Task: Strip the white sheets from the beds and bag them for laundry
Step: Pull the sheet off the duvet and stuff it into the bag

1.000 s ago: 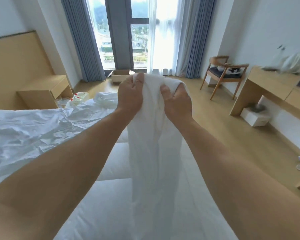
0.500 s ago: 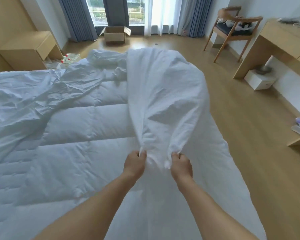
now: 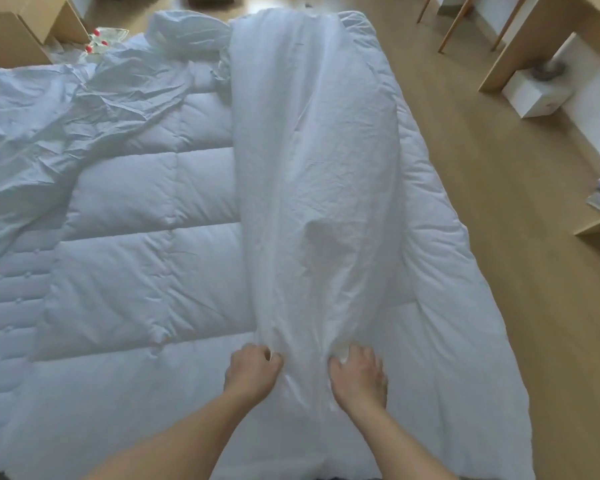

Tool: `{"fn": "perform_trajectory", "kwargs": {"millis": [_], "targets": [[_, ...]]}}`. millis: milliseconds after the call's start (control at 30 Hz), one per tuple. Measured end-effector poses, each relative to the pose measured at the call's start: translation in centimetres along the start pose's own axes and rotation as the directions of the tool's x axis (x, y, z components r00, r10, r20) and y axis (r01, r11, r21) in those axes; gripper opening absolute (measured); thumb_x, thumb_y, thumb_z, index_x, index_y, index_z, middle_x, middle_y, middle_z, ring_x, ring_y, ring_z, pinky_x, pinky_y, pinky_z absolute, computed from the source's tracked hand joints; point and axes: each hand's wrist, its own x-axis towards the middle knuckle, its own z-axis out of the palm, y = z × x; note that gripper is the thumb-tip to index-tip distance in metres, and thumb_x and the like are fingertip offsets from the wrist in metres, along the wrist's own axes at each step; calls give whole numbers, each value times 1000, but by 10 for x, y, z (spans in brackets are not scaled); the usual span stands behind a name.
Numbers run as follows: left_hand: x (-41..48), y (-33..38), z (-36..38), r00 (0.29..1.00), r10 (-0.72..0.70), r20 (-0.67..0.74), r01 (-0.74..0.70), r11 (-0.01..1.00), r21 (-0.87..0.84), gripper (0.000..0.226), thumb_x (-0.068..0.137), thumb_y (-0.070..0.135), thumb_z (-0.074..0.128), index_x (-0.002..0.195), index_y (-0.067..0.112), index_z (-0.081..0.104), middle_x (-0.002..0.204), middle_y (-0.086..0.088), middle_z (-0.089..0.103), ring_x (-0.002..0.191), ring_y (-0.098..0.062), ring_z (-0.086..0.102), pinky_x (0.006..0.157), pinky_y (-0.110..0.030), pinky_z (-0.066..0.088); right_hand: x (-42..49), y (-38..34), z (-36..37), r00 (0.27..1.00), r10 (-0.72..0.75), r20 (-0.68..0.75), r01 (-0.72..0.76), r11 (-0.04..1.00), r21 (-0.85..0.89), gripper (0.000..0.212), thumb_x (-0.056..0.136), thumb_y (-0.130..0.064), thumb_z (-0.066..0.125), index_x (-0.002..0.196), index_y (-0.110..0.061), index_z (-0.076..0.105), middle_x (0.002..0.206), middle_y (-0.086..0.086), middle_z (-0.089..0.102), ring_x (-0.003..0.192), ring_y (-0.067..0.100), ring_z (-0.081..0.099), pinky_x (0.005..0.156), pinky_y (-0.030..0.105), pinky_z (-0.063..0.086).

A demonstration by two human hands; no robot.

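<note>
Left hand point(image 3: 253, 372) and right hand point(image 3: 359, 377), apart, each clutch the white sheet point(image 3: 312, 168), fingertips hidden in folds; chair legs point(image 3: 456, 22) at one o'clock cut off.

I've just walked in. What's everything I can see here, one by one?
long sheet: one, white, lengthwise down the quilt
crumpled sheet: one, white, left on the quilt
quilt: one, white, under both sheets
nightstand: one, wooden, top left
bottles: a few, red caps, beside the nightstand
floor: light wood, right of the quilt
desk: one, wooden, top right
box: one, white, under the desk
left hand: grips the long sheet's near end
right hand: grips it too
</note>
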Motion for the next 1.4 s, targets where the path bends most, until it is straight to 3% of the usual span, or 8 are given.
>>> {"fn": "perform_trajectory", "kwargs": {"millis": [100,300,533,667,867,1100,1267,1400], "targets": [[21,24,-13,984,35,-173,-49,996,-81,70,93,51,56,153,24,32,156,-8,31,144,-29,28,114,-44,30,32,-15,-12,982,-76,-175,88,994,63,78,90,-56,53,152,-16,26,157,5,24,143,25,23,111,44,30],[77,59,-7,990,24,-139,-36,996,-83,99,79,81,49,151,54,-14,164,9,-21,153,-25,-14,113,-63,18,106,-31,-14,960,-247,-133,260,962,85,119,72,-76,63,146,-52,-26,156,-13,-36,148,18,-26,116,62,10],[122,71,38,944,-298,-144,268,943,-199,129,70,71,69,158,24,-13,161,-16,9,148,-36,16,117,-47,24,144,-15,24,990,-144,-3,143,986,85,121,74,-56,75,156,-39,-12,156,17,15,143,34,23,113,44,31],[121,80,49,974,-194,-116,146,932,-332,92,82,54,68,154,21,21,138,-8,50,120,-34,57,101,-43,47,145,-13,29,991,-127,-46,135,948,287,99,84,-33,70,159,-31,5,132,14,53,117,33,56,95,34,43],[82,59,53,987,71,-142,-132,865,-484,22,95,33,65,116,30,60,103,15,68,103,-14,65,85,-27,50,115,4,29,955,-297,11,285,924,255,71,89,-26,61,154,-22,31,129,6,61,116,27,59,95,34,47],[42,28,84,998,-59,3,51,819,-571,36,89,43,70,114,36,45,106,18,61,108,-17,64,80,-23,47,75,40,47,955,-292,42,291,956,35,67,94,-44,55,152,-21,31,134,-4,52,124,18,50,97,31,44],[86,67,35,973,-127,-195,-20,789,-614,110,58,73,67,149,26,30,141,4,46,129,-16,50,107,-42,45,110,7,6,902,-257,-348,329,930,166,95,66,-45,88,141,-4,48,130,16,55,120,36,51,97,54,43],[151,111,-23,948,-105,-301,-76,843,-532,123,59,79,65,157,19,19,156,-8,33,144,-27,32,117,-47,31,182,-36,-49,928,-170,-332,281,904,322,111,71,-67,72,155,-14,23,159,12,25,146,31,23,113,53,26]]}}
